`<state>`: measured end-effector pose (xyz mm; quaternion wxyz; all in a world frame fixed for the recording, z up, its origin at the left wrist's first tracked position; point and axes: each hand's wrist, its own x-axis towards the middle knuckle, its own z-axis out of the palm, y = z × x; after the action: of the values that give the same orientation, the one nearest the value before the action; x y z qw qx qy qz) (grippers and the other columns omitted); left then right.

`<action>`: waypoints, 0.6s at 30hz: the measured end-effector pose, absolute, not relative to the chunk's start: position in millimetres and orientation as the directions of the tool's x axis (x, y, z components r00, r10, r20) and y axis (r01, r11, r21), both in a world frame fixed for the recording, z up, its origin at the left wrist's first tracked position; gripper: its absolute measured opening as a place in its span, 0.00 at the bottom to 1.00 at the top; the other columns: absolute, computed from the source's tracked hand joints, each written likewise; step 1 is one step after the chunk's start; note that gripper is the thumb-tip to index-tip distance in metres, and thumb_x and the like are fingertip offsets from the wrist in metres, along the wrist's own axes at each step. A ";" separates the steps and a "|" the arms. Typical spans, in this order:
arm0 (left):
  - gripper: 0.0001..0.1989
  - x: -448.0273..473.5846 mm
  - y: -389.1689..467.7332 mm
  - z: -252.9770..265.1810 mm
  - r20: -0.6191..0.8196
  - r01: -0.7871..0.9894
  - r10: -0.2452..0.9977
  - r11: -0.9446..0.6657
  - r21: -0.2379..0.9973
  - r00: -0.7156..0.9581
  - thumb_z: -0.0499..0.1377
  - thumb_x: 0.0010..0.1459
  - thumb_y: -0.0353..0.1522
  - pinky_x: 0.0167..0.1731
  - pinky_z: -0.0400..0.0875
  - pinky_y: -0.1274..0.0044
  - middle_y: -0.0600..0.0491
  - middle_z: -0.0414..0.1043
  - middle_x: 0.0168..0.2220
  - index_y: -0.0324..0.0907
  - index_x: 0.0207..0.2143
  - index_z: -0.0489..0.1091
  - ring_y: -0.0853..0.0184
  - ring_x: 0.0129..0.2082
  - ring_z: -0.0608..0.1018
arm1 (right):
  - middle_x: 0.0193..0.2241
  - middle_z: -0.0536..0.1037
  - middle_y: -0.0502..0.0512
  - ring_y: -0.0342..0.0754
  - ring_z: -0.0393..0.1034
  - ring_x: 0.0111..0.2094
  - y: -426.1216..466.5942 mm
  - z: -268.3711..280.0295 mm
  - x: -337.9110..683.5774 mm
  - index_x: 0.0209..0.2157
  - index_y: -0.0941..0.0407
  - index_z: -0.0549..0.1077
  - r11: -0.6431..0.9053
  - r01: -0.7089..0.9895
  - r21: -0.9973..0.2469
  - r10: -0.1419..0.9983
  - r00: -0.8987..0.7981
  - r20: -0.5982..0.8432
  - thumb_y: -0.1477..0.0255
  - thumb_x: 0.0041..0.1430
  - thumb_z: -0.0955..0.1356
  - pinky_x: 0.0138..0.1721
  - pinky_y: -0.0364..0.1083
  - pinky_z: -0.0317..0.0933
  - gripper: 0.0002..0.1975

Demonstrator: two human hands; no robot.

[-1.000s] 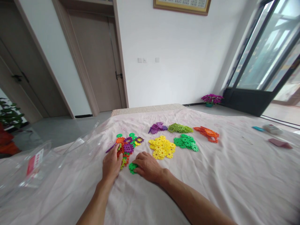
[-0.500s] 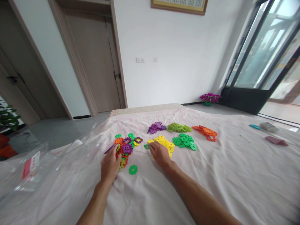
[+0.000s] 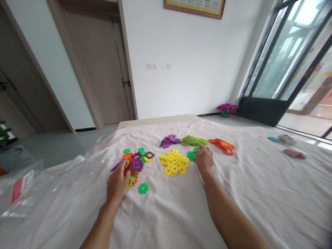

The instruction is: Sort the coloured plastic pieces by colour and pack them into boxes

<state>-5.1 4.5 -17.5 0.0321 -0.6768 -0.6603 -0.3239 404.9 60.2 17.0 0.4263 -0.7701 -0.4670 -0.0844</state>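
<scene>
On the left, my left hand (image 3: 118,180) rests against a mixed pile of plastic interlocking pieces (image 3: 137,164) in orange, purple, green and yellow. Its thumb and fingers are apart, with a lime piece close to the fingertips. My right hand (image 3: 205,159) is over the green snowflake discs (image 3: 191,155), fingers bent down and drawn together. Whether a disc is between those fingertips is hidden. Yellow snowflake discs (image 3: 174,163) lie heaped between my hands. One loose green disc (image 3: 143,188) lies nearer to me.
Behind are purple (image 3: 169,141), lime (image 3: 193,140) and orange (image 3: 222,145) piles of pieces. Clear plastic packaging (image 3: 28,186) spreads at the left. A pink folded item (image 3: 294,154), a whitish object (image 3: 287,139) and a blue item (image 3: 273,139) lie right on the cloth (image 3: 249,200).
My right hand has moved right from beside the yellow heap, where it was at a green disc, to the green pile. That disc is gone from its former spot. My left hand stays at the mixed pile.
</scene>
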 end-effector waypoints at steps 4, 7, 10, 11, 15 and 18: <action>0.26 -5.5 4.8 -17.7 0.480 0.914 0.873 -0.122 0.386 -0.086 0.48 0.63 0.35 0.57 0.64 0.67 0.45 0.66 0.60 0.39 0.62 0.58 0.59 0.58 0.70 | 0.40 0.77 0.55 0.50 0.68 0.40 58.7 21.6 372.1 0.41 0.52 0.78 0.045 0.823 -0.566 0.755 0.343 0.559 0.72 0.58 0.63 0.41 0.47 0.60 0.14; 0.26 -5.8 5.3 -18.3 0.487 0.912 0.869 -0.128 0.391 -0.086 0.49 0.63 0.35 0.56 0.64 0.67 0.44 0.66 0.60 0.39 0.62 0.59 0.59 0.57 0.71 | 0.35 0.78 0.52 0.45 0.70 0.32 50.3 28.2 333.2 0.36 0.52 0.79 0.292 0.752 -0.591 0.847 0.083 0.525 0.74 0.56 0.63 0.37 0.44 0.62 0.13; 0.25 -4.9 4.4 -17.0 0.482 0.910 0.871 -0.125 0.396 -0.090 0.49 0.62 0.34 0.57 0.64 0.67 0.45 0.66 0.60 0.40 0.62 0.59 0.59 0.58 0.70 | 0.33 0.78 0.52 0.45 0.71 0.32 32.0 33.8 294.3 0.35 0.52 0.79 0.487 0.657 -0.576 0.848 -0.197 0.492 0.74 0.56 0.65 0.37 0.43 0.62 0.10; 0.25 -4.4 3.8 -16.1 0.479 0.909 0.872 -0.121 0.398 -0.094 0.49 0.62 0.34 0.57 0.64 0.67 0.45 0.66 0.60 0.40 0.62 0.59 0.60 0.58 0.70 | 0.33 0.78 0.51 0.44 0.71 0.32 24.3 34.8 282.9 0.35 0.52 0.79 0.533 0.625 -0.570 0.836 -0.288 0.467 0.73 0.57 0.66 0.36 0.42 0.62 0.09; 0.25 -3.0 2.1 -13.7 0.483 0.906 0.871 -0.127 0.403 -0.093 0.49 0.63 0.34 0.57 0.64 0.67 0.45 0.66 0.60 0.40 0.62 0.58 0.60 0.58 0.70 | 0.35 0.77 0.51 0.43 0.70 0.32 -5.0 34.9 249.0 0.41 0.50 0.79 0.652 0.544 -0.528 0.753 -0.548 0.365 0.66 0.57 0.70 0.34 0.41 0.61 0.10; 0.25 -3.3 2.8 -14.5 0.489 0.905 0.868 -0.134 0.404 -0.090 0.49 0.63 0.34 0.57 0.64 0.67 0.45 0.66 0.60 0.40 0.62 0.59 0.60 0.58 0.70 | 0.38 0.76 0.52 0.47 0.69 0.39 -17.5 34.3 237.1 0.45 0.49 0.77 0.745 0.532 -0.404 0.660 -0.676 0.328 0.56 0.53 0.72 0.37 0.42 0.59 0.20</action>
<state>-3.3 2.8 -14.5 0.0278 -0.6740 -0.6576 -0.3355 237.1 -17.5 34.3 0.2315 -0.3293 -0.9048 0.1388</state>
